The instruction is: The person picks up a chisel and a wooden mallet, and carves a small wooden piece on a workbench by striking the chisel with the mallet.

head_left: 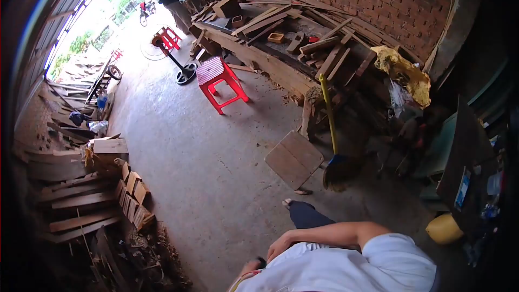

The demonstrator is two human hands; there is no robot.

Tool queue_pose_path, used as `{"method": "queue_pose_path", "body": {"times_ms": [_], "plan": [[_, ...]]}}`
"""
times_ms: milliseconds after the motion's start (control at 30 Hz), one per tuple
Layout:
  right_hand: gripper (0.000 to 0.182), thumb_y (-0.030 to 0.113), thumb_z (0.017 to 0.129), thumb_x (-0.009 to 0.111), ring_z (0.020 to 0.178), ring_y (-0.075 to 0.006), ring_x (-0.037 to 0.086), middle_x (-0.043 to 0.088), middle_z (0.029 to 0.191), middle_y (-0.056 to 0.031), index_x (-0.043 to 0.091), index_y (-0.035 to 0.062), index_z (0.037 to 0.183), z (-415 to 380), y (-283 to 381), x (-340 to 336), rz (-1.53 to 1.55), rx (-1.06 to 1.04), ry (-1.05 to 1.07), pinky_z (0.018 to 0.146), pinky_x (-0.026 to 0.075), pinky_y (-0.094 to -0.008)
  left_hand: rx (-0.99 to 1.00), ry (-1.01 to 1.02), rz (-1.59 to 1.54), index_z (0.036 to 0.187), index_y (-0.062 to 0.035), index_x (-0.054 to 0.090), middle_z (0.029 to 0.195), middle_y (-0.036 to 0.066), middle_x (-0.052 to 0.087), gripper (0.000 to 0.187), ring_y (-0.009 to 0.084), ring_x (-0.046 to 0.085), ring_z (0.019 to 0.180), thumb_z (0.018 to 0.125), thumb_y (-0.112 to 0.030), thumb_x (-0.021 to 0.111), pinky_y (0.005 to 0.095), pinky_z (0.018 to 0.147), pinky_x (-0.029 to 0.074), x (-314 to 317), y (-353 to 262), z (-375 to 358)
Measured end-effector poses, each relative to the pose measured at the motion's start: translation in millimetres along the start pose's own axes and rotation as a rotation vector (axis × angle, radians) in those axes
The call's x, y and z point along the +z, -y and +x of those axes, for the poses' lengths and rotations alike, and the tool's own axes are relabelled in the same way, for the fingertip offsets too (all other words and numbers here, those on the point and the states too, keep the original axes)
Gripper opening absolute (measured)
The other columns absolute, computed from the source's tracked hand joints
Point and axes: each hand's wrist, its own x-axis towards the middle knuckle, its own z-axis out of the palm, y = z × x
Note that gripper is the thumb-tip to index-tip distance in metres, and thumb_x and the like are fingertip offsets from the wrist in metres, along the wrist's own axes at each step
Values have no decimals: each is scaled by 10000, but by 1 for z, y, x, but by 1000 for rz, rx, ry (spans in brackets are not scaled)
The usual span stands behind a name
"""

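Note:
My right hand (279, 245) is at the waist of my white shirt (346, 265), its fingers curled in against the bunched cloth. Lower and to the left, my left hand (250, 268) shows only in part near a black wristband; its fingers are hidden, and whether it holds anything is not visible. My dark-clad leg (309, 214) and a bare foot stand out beyond the shirt, on the concrete floor (216, 184). Just ahead of the foot is a square wooden-topped stool (294, 159).
A yellow-handled broom (328, 113) leans by the timber-loaded bench (259, 57). Beyond stands a red stool (221, 84). Wood stacks (81, 200) line the left side. A yellow container (444, 229) lies at right. Another person (172, 0) stands at the far end.

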Motion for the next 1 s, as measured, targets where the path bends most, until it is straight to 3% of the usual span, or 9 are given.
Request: {"method": "queue_pose_path", "body": {"times_ms": [33,100,200,267,367,500,633,800,1000], "plan": [[428,374,1029,585,1012,-141,625,718,1087,-79,701,-8,1182,12,17,-12,101,-118,158,895,488,-319,-16,19,-26,1161,-62,613,973,115,651,383,227,681,853,964,-389,589,356,748,566,-15,7,5],[381,312,983,667,888,-112,610,728,963,-40,713,-35,1134,47,32,-30,249,-48,217,796,497,-324,-62,93,-87,1165,-58,612,976,117,651,390,226,679,853,963,-391,592,354,746,565,-40,21,-3],[382,291,949,699,870,-115,607,728,955,-43,710,-47,1125,62,89,-66,135,-178,231,768,500,-330,-128,162,-178,1170,-53,611,980,120,651,399,224,677,854,961,-393,596,352,742,564,-80,29,17],[380,252,920,716,867,-125,606,726,960,-62,698,-61,1135,78,112,-92,321,-408,402,761,500,-339,-165,175,-234,1173,-49,610,982,122,650,406,223,676,854,959,-395,599,351,740,564,-107,33,51],[369,236,938,691,893,-136,606,726,970,-75,689,-69,1146,108,142,-144,224,-462,370,761,501,-347,-255,193,-311,1178,-44,609,986,125,650,416,222,674,854,957,-397,603,349,737,562,-167,34,82],[424,321,980,612,914,-226,648,747,1022,-157,690,-62,1144,127,151,-211,-81,-294,137,778,504,-392,-359,186,-408,1184,-37,607,992,128,650,430,220,671,854,954,-400,609,346,733,561,-251,54,126],[413,353,957,616,871,-263,663,745,993,-198,725,-20,1097,131,162,-274,-266,-311,221,781,506,-417,-486,148,-584,1191,-30,606,997,132,650,443,218,668,854,951,-403,614,343,729,559,-306,57,139],[364,380,884,642,879,-396,685,725,901,-206,755,41,956,96,182,-327,-467,-194,-237,757,517,-482,-595,53,-860,1199,-22,604,1003,137,650,461,216,664,854,947,-407,621,340,724,557,-335,58,169],[363,381,853,653,897,-379,695,728,920,-194,746,54,979,48,167,-384,-339,-91,-637,768,528,-472,-683,55,-1105,1217,15,592,1018,153,656,523,210,653,847,927,-416,650,329,712,548,-427,23,280]]}}
